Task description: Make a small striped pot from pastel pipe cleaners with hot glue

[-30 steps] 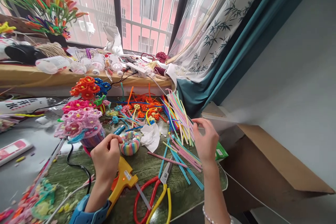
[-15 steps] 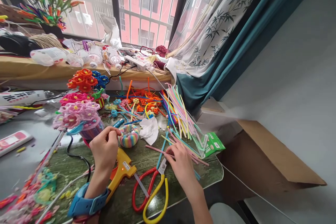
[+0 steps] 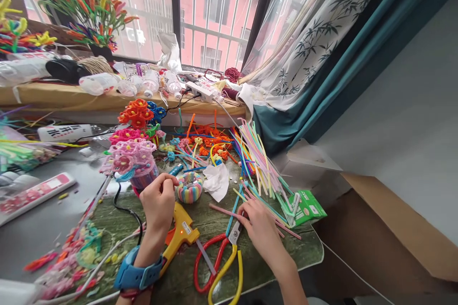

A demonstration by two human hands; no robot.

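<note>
The green tabletop (image 3: 302, 250) below the window (image 3: 218, 14) carries one pair of red-and-yellow scissors (image 3: 235, 234) and one yellow glue gun (image 3: 184, 232). Your left hand (image 3: 158, 202) curls at the left side of one striped pipe-cleaner cup (image 3: 189, 194); I can't tell whether it grips anything. Your right hand (image 3: 263, 228) pinches one pink pipe cleaner (image 3: 222, 209) between thumb and fingertips, just beside the scissors' pivot.

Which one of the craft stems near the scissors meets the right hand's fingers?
The pink stem lying below the white tissue. Among those near the scissors, it reaches farthest left, beyond the blue stem.
</note>
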